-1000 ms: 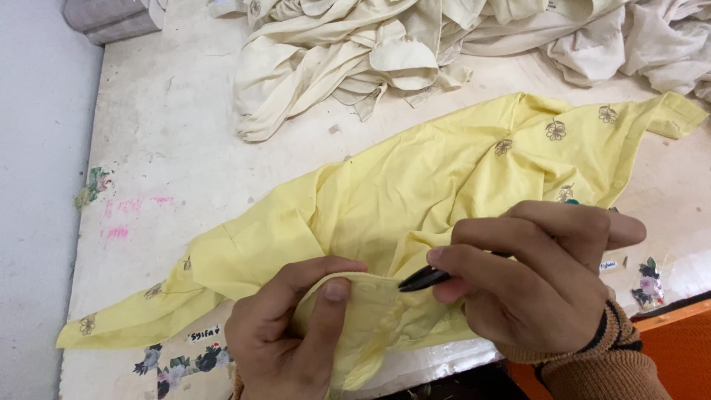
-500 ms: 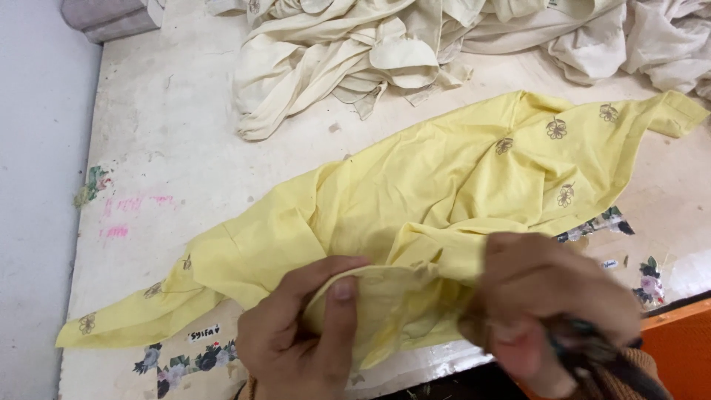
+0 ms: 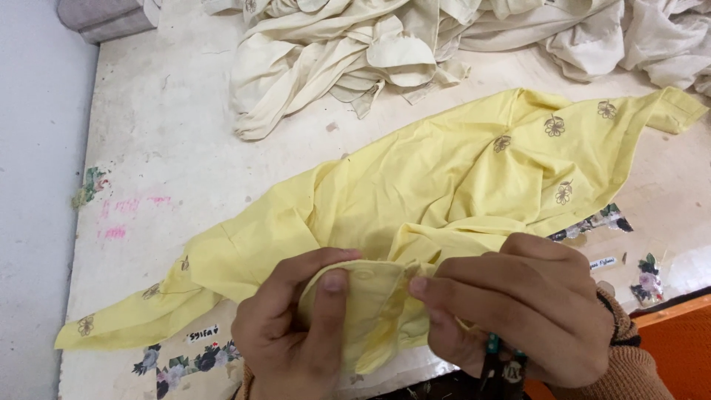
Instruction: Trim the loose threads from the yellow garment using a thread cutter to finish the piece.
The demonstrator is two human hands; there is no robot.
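A yellow garment with small embroidered flowers lies spread across a worn white table. My left hand pinches a folded edge of the yellow garment near the table's front, thumb on top. My right hand grips the same edge just to the right, fingers pressed on the cloth. A small dark tool with teal parts, partly hidden, hangs below my right hand.
A heap of cream fabric lies along the table's back. Flower stickers dot the front edge and the right side. A grey bundle sits at the back left. An orange surface is at the lower right.
My right hand held the dark tool at the cloth, then drew it down toward me. Now its fingers grip the yellow edge beside my left hand, tool tucked below.
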